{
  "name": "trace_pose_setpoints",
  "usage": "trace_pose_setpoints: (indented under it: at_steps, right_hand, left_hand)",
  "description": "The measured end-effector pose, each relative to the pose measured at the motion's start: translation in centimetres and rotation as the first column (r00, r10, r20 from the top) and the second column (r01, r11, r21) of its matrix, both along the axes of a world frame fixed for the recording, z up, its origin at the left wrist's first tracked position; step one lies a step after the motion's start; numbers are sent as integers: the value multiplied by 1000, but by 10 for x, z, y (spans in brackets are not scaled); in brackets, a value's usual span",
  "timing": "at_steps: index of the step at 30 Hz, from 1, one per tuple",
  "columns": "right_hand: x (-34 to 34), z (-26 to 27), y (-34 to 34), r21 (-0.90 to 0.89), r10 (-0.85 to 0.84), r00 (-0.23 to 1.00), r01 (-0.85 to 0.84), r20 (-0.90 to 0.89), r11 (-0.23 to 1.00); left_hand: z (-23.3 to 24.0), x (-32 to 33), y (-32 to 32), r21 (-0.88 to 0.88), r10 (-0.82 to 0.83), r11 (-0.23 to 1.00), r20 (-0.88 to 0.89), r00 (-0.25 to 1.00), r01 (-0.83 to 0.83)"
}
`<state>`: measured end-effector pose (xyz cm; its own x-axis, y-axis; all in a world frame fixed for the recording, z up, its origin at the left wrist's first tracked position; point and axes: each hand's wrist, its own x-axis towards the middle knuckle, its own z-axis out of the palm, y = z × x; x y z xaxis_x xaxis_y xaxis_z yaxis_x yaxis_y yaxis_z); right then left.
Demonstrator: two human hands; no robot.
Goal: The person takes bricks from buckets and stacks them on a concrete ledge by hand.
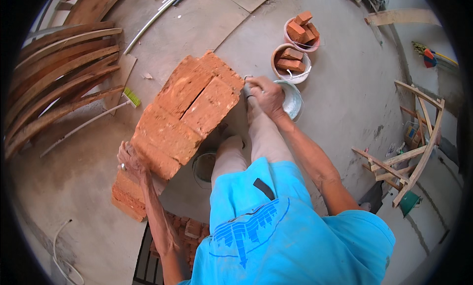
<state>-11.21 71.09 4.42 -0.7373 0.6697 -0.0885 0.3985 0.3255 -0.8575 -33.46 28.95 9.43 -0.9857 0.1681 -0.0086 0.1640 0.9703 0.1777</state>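
Observation:
A tall stack of orange clay bricks [166, 133] stands in front of me, left of my legs. My left hand [133, 161], with a ring on one finger, rests against the stack's left side near a lower step of bricks; whether it grips one cannot be told. My right hand [268, 94] is curled beside the stack's right edge, above my shin. Its fingers are close to a thin dark loop, but what they hold is unclear. A pale blue bucket [292, 100] is partly hidden behind that hand.
Two buckets with bricks, one white [305, 76] and one pink [316, 46], stand ahead. Wooden planks [66, 67] and a green-bristled broom [131, 97] lie left. A wooden frame [421, 148] is at right. Another bucket [204, 166] and more bricks [190, 229] are near my feet.

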Motion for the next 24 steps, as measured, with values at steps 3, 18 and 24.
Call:
trace_pose_setpoints:
  at_steps: [3,18,24]
  right_hand:
    - [18,-53,62,-85,-196,970,210,144,974]
    - [103,-297,263,83,9,444,-188,896,979]
    - [118,-349,259,142,-94,309,-136,946,980]
  left_hand:
    - [-14,3,12,-124,-18,992,-72,997,9]
    - [-8,5,-2,-71,-168,982,67,983,173]
    - [-8,3,-8,-100,-241,962,122,963,253]
